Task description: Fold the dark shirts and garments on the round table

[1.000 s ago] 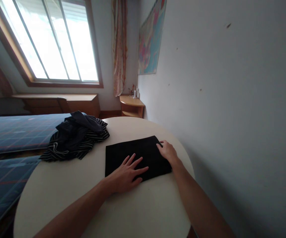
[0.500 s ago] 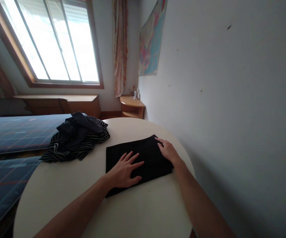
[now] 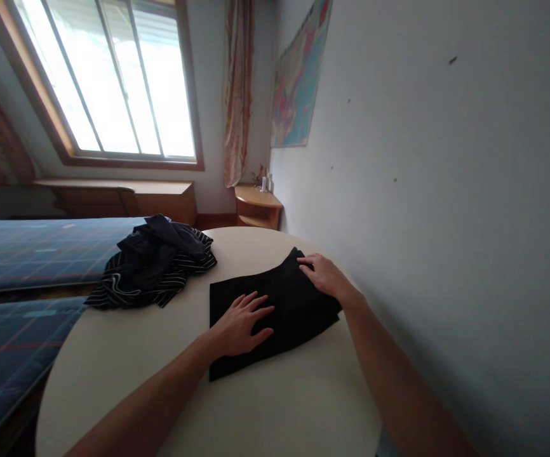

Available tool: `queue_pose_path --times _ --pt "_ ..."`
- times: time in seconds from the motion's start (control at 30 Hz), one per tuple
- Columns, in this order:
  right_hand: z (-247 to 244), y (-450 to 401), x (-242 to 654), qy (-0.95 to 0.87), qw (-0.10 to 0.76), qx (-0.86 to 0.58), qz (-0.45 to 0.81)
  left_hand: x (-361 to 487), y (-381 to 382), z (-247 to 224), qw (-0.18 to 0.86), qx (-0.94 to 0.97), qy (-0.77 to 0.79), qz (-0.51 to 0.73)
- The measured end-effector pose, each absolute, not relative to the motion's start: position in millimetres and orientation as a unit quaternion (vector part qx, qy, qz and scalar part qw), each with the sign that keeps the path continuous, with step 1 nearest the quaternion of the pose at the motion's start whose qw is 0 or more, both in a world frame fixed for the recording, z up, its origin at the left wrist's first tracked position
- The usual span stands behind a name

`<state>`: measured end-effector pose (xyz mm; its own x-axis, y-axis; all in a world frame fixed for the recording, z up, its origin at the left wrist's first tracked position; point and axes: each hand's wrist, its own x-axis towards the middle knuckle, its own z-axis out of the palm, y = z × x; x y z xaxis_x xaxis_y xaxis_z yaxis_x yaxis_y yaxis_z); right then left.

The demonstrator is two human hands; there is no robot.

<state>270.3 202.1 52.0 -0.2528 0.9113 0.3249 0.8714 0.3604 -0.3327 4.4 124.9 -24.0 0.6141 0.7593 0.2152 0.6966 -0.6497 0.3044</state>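
A folded black garment (image 3: 284, 317) lies on the round white table in front of me; what kind it is I cannot tell. My left hand (image 3: 241, 324) rests flat on its left half, fingers spread. At its far right end, my right hand (image 3: 325, 276) has thumb and fingers closed on the edge of the cloth. That end bends away from me, with layers showing slightly apart at the corners. The right hand covers part of the right edge.
A heap of dark and striped clothes (image 3: 155, 263) sits at the table's far left. Plaid mattresses (image 3: 27, 254) stand beyond the left edge of the table (image 3: 113, 368). The white wall (image 3: 446, 254) runs close along the right, and a corner shelf (image 3: 258, 198) stands behind.
The garment's right end has swung away from me, along with my right hand, so its near edge now curves. My left hand stays on the cloth. The view has shifted slightly.
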Motion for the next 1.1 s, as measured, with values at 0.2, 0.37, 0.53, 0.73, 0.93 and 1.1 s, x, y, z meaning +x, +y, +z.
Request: queue_pose_path --times 0.2,0.37,0.53,0.73,0.93,1.1 --pt "78 189 249 -0.812 0.237 -0.533 0.037 5 132 -25 0.080 0.887 0.417 0.181" --pt "90 178 233 -0.816 0.224 -0.532 0.037 5 138 -28 0.083 0.885 0.419 0.184" --pt "98 173 221 -0.822 0.217 -0.525 0.039 5 154 -25 0.078 0.865 0.459 0.188" --pt "95 174 222 -0.819 0.221 -0.529 0.040 11 180 -20 0.049 0.866 0.477 0.145" --pt "87 180 233 -0.806 0.216 -0.549 0.037 19 192 -17 0.047 0.857 0.496 0.127" --pt "88 183 236 -0.802 0.208 -0.559 0.033 1 189 -19 0.068 0.843 0.513 0.146"
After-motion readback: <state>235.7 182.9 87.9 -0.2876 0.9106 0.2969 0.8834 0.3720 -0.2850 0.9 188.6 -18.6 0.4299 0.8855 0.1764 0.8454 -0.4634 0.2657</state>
